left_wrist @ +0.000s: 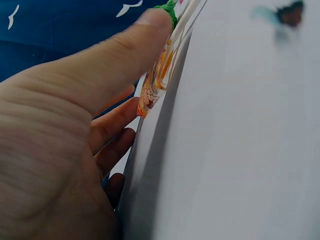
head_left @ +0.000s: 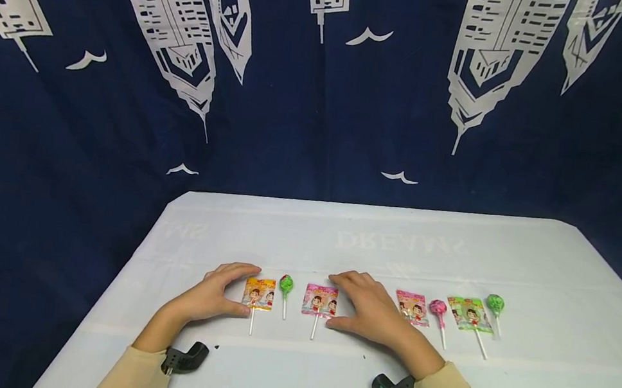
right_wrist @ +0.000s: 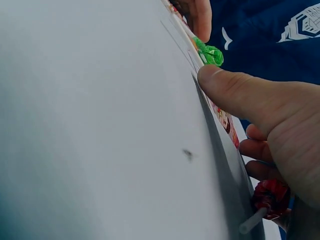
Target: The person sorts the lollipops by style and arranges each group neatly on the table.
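On the white table, my left hand (head_left: pixel 220 290) curves around the left side of an orange-wrapped flat lollipop (head_left: pixel 259 293). Its thumb is by the packet's lower corner and its fingers near the top edge. My right hand (head_left: pixel 369 308) frames the right side of a pink-wrapped flat lollipop (head_left: pixel 320 300) in the same way, thumb low and fingers high. Whether the fingertips touch either packet is hard to tell. Between these two packets lies a green ball lollipop (head_left: pixel 285 284). A red ball lollipop (right_wrist: pixel 270 197) shows below the right fingers in the right wrist view.
Right of the right hand lie another pink packet (head_left: pixel 412 308), a pink ball lollipop (head_left: pixel 438 308), a green-wrapped flat lollipop (head_left: pixel 471 314) and a green ball lollipop (head_left: pixel 495 304). A dark blue patterned cloth (head_left: pixel 319 124) hangs behind the table. Small dark specks dot the tabletop.
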Tool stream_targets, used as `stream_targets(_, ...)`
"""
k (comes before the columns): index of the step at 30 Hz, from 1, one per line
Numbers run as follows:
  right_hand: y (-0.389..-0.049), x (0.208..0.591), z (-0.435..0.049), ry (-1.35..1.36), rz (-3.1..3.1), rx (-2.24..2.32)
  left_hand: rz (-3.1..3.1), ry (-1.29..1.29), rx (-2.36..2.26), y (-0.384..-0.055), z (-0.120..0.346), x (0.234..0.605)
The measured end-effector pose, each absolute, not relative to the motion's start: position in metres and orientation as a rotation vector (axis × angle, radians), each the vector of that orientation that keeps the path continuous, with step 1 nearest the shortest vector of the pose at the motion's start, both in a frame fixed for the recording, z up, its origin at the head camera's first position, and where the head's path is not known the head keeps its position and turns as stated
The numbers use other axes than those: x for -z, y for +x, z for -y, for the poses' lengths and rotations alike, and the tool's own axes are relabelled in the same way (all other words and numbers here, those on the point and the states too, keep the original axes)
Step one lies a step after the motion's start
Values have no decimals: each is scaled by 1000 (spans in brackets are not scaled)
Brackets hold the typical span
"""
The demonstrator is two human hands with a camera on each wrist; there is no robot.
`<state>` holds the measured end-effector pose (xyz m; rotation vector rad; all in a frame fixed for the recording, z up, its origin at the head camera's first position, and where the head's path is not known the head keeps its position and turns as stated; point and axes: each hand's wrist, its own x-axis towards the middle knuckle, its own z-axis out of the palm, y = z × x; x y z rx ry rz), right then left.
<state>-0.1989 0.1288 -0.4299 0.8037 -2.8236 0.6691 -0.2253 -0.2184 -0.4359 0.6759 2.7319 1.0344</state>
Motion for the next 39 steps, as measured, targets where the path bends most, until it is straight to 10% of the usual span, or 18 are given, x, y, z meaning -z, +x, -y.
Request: stream_targets(39, -200, 439, -125, 803, 2760, -592, -2711, 772, -1147, -222, 222, 436)
